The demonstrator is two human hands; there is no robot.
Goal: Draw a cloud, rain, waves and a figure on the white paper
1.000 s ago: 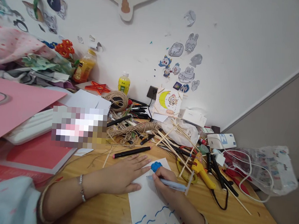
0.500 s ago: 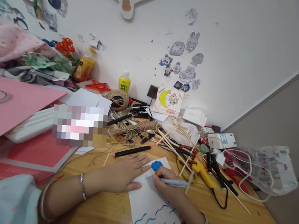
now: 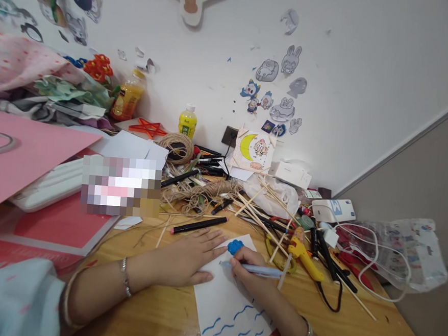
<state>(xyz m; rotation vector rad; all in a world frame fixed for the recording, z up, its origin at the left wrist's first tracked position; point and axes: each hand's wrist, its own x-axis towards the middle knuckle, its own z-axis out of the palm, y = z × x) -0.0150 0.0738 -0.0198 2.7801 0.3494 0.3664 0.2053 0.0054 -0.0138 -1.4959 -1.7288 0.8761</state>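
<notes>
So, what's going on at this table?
A person's right hand holds a pale blue pen, its tip at or just above a white sheet. The left hand lies flat, partly over the sheet's left edge. The sheet bears a blue, cloud-like shape near the top and blue wavy lines lower down.
</notes>
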